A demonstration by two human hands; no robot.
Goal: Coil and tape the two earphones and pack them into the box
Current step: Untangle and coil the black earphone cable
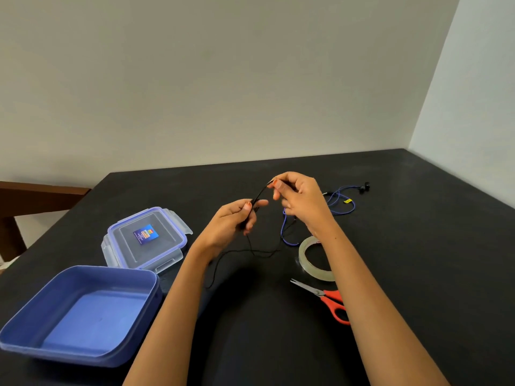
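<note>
Your left grip curled round the black earphone, and your right grip pinched the same cord between thumb and forefinger, both raised over the middle of the table. The slack trailed down toward the near edge. The blue earphone lay loose toward the far right corner. The open box sat at the near left, its lid just behind. Tape and scissors lay beside your right forearm.

no legible txt, lid sticker too blurry, yellow tag too small
</note>
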